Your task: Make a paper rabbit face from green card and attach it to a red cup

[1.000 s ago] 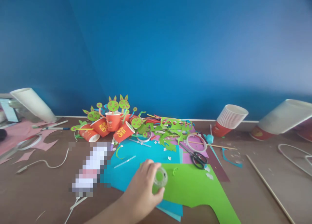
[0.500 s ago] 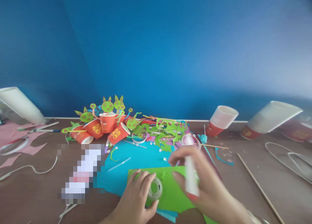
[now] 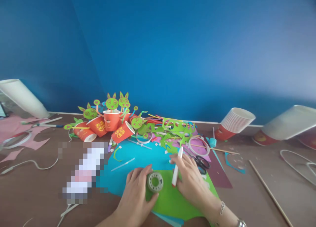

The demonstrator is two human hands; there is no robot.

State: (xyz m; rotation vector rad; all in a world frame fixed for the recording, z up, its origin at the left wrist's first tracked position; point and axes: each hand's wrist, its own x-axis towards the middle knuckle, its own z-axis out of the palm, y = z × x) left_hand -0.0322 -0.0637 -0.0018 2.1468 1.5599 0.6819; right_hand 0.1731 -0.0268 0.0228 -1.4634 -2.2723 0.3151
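My left hand (image 3: 136, 192) curves around a small roll of clear tape (image 3: 155, 182), index finger above it and thumb below. That roll rests on a green paper sheet (image 3: 170, 205), which lies over a large blue sheet (image 3: 123, 169). Between thumb and fingers, my right hand (image 3: 194, 179) grips a white marker (image 3: 177, 167) with a red end, held over the green sheet. Just beyond that hand are scissors (image 3: 202, 162) with black handles, partly hidden by it.
Red paper cups (image 3: 111, 120) with green paper animal faces stand and lie at the back left. Green paper scraps (image 3: 172, 134) pile behind the sheets. Stacked cups (image 3: 234, 123) lean at the right, near a wooden stick (image 3: 270, 192). A cable (image 3: 37, 167) runs across the left.
My right hand has come down and left with the marker, now lower over the green sheet, uncovering the scissors. My left hand stays at the tape roll. The view has shifted slightly.
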